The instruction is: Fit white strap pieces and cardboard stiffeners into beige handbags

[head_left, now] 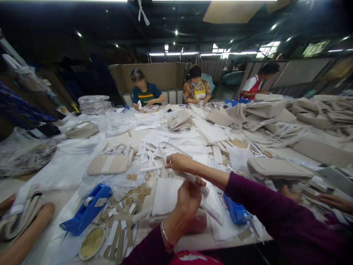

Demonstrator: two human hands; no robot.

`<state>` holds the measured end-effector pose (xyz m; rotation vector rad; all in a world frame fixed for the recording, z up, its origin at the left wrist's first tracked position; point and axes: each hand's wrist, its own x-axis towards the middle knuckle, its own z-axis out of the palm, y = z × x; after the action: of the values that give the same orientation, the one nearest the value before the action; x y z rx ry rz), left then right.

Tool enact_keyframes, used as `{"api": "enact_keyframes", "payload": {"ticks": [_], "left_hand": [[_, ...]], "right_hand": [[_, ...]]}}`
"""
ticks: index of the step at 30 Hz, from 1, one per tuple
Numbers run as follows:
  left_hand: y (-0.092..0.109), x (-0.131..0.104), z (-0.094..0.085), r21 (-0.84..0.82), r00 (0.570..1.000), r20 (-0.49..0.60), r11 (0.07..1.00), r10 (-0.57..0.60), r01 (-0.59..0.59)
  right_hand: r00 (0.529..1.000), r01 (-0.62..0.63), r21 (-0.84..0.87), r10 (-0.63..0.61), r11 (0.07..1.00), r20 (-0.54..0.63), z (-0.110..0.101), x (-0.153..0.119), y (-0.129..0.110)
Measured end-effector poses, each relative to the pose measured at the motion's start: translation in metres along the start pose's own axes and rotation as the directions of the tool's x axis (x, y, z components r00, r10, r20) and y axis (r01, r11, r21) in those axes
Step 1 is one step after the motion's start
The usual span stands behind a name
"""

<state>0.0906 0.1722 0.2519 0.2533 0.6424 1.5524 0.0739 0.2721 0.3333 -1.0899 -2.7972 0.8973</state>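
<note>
"Pinching the white strip [184, 175], are we?"

"Yes: our right hand [178, 162] pinches with its fingertips, our left hand [188, 200] curls round it; blur hides exact contacts. We're probably straightening it near the maroon pouch [196, 223]; next calls for even tension."

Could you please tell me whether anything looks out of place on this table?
Mostly clutter: tan strips lie loose and crisscrossed beside the blue tape dispenser at the left, and short white pieces are jumbled beyond the left hand. They look odd only for being unsorted; nothing is plainly spilled or damaged.
</note>
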Motion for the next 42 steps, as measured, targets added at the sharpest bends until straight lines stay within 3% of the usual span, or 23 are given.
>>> {"api": "enact_keyframes", "payload": {"ticks": [1, 3, 5, 6, 8, 10, 12, 14, 16, 18, 20, 22, 26, 28, 30, 32, 35, 37, 39, 42], "left_hand": [[0.007, -0.006, 0.001, -0.131, 1.0, 0.003, 0.991, -0.03, 0.03], [0.021, -0.017, 0.0, -0.309, 0.996, 0.021, 0.947, -0.085, 0.087], [0.033, -0.028, -0.005, -0.361, 0.991, 0.032, 0.923, -0.133, 0.136], [0.037, -0.033, -0.01, -0.371, 0.988, 0.034, 0.916, -0.154, 0.155], [0.041, -0.042, -0.021, -0.372, 0.982, 0.022, 0.911, -0.185, 0.18], [0.039, -0.048, -0.032, -0.365, 0.981, -0.008, 0.914, -0.194, 0.178], [0.032, -0.052, -0.039, -0.362, 0.979, -0.03, 0.916, -0.2, 0.176], [0.023, -0.053, -0.042, -0.363, 0.974, -0.023, 0.91, -0.223, 0.2], [0.018, -0.051, -0.042, -0.356, 0.96, -0.041, 0.902, -0.279, 0.246], [0.018, -0.047, -0.043, -0.336, 0.919, -0.154, 0.894, -0.362, 0.296], [0.025, -0.042, -0.045, -0.288, 0.864, -0.318, 0.908, -0.391, 0.305], [0.033, -0.037, -0.045, -0.192, 0.848, -0.402, 0.938, -0.345, 0.29], [0.037, -0.027, -0.039, 0.109, 0.9, -0.341, 0.94, -0.271, 0.324], [0.031, -0.018, -0.036, 0.226, 0.934, -0.283, 0.931, -0.218, 0.286], [0.026, -0.004, -0.033, 0.24, 0.962, -0.206, 0.943, -0.181, 0.229], [0.026, 0.013, -0.029, 0.161, 0.976, -0.147, 0.969, -0.162, 0.185], [0.039, 0.039, -0.019, 0.038, 0.99, -0.088, 0.992, -0.113, 0.117], [0.053, 0.05, -0.009, 0.058, 0.992, -0.036, 0.99, -0.124, 0.126], [0.065, 0.052, -0.001, 0.155, 0.986, 0.011, 0.974, -0.168, 0.164], [0.069, 0.037, 0.004, 0.327, 0.967, 0.093, 0.924, -0.239, 0.197]], "right_hand": [[1.0, -0.008, 0.206, 0.014, 0.979, -0.025, -0.008, -0.004, 0.009], [0.991, -0.022, 0.599, 0.095, 0.801, -0.09, -0.013, -0.02, 0.029], [0.98, -0.055, 0.791, 0.184, 0.609, -0.074, -0.001, -0.047, 0.048], [0.979, -0.101, 0.835, 0.202, 0.54, -0.013, 0.012, -0.063, 0.057], [0.975, -0.222, 0.889, 0.079, 0.401, 0.208, 0.046, -0.097, 0.069], [0.883, -0.418, 0.877, -0.122, 0.238, 0.454, 0.08, -0.128, 0.073], [0.754, -0.565, 0.821, -0.358, 0.076, 0.551, 0.104, -0.152, 0.069], [0.685, -0.648, 0.759, -0.482, -0.062, 0.546, 0.113, -0.169, 0.062], [0.691, -0.691, 0.703, -0.444, -0.171, 0.571, 0.111, -0.18, 0.055], [0.744, -0.665, 0.71, -0.29, -0.231, 0.602, 0.105, -0.187, 0.052], [0.825, -0.564, 0.801, -0.103, -0.202, 0.555, 0.101, -0.193, 0.053], [0.883, -0.464, 0.881, 0.028, -0.091, 0.468, 0.102, -0.196, 0.056], [0.889, -0.434, 0.864, 0.276, 0.255, 0.365, 0.115, -0.197, 0.064], [0.894, -0.393, 0.799, 0.391, 0.454, 0.217, 0.121, -0.195, 0.069], [0.907, -0.307, 0.755, 0.42, 0.579, 0.047, 0.122, -0.192, 0.074], [0.92, -0.251, 0.788, 0.393, 0.562, 0.013, 0.116, -0.187, 0.079], [0.946, -0.282, 0.896, 0.255, 0.343, 0.2, 0.093, -0.174, 0.084], [0.959, -0.266, 0.935, 0.163, 0.235, 0.232, 0.07, -0.16, 0.084], [0.98, -0.169, 0.966, 0.136, 0.193, 0.145, 0.047, -0.143, 0.083], [0.988, 0.007, 0.987, 0.151, 0.158, -0.031, 0.019, -0.113, 0.079]]}}
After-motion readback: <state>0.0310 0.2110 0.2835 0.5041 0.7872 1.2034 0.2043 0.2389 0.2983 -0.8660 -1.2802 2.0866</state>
